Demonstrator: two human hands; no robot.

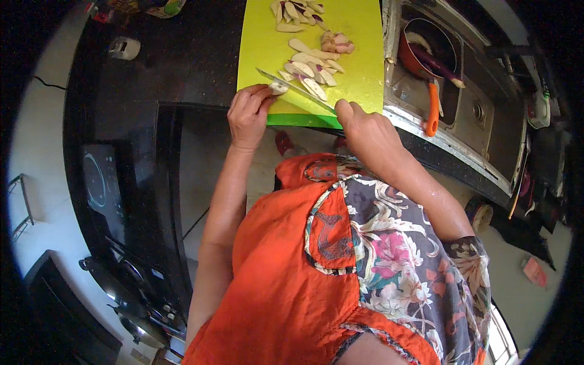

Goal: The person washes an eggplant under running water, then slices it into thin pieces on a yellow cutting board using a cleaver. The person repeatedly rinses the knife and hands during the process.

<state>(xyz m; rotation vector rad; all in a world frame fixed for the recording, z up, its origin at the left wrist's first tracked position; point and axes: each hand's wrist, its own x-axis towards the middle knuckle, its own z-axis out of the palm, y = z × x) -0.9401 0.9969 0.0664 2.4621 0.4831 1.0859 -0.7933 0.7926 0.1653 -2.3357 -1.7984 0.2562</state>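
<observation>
A lime-green cutting board (359,36) lies on the dark counter, with several pale vegetable slices (310,64) that have purple skin scattered on it. My left hand (248,112) pinches a small pale piece (278,88) at the board's near edge. My right hand (365,131) grips the handle of a knife (295,88), whose blade lies diagonally across the board and ends beside the piece under my left fingers. More slices (295,13) are piled at the board's far end, and a pinkish lump (336,41) sits near the middle.
To the right, a steel sink (462,115) holds an orange-handled pan (426,67). A black counter (176,55) stretches left, with a small white object (125,47) on it. An induction hob (100,182) and a gas stove with a pan (131,298) stand at lower left.
</observation>
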